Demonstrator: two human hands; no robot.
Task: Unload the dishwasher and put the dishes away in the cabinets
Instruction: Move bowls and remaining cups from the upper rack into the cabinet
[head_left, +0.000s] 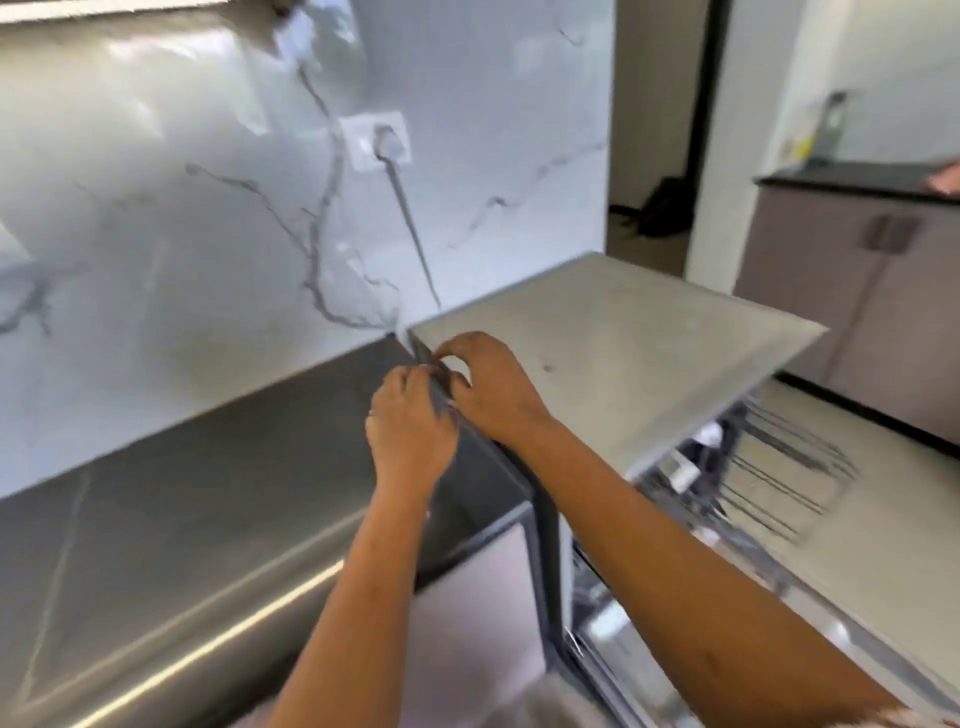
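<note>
The wall (208, 208) is glossy white marble crossed by grey veins. The socket (375, 141) on it is white and its cable (410, 223) is grey. The counter (182, 493) is dark grey with faint pale streaks. The top of the dishwasher (613, 332) is a pale grey-beige, lightly mottled, and its rack (779, 467) is dark wire. The far cabinet (857, 301) is dull mauve-grey under a black worktop (841, 179). The floor (893, 530) is light beige.

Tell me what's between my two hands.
A narrow dark grey strip lies between left hand and right hand, seen in the head view; blurred.
</note>
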